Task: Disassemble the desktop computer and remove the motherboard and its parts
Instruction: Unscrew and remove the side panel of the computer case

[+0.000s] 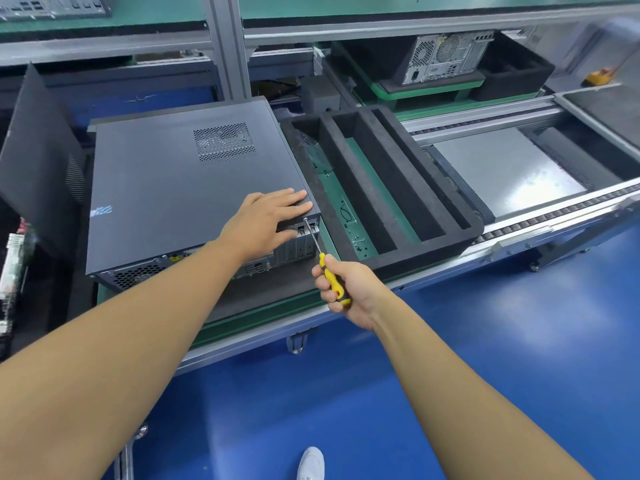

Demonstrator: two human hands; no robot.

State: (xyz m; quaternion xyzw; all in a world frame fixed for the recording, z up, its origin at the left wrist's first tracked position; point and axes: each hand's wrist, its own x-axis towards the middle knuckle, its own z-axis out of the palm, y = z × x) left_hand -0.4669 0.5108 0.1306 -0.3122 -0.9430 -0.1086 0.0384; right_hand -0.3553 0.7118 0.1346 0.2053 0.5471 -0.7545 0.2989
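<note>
1. Firmly, the right grip (341, 287) is curling its fingers round the yellow-and-black plastic handle of a screwdriver (322, 260). Its thin steel shaft is slanting up to a small silver screw (305, 219) at the rear corner of the case.
2. The left grip (270, 220) is lying flat with straight fingers, pressing on the smooth dark-grey metal lid of the desktop computer (166, 188) beside that same corner.
3. The computer is lying on its side on the aluminium-edged table (263, 344), with a perforated vent patch facing up and the ported back panel facing the person.
4. Just to its right, a black foam tray (446, 216) with three long rectangular slots is sitting on the table.
5. Farther back, a second tower (446, 57) is standing in more black foam.
6. Below, a glossy blue floor (346, 393) is reflecting the light.
</note>
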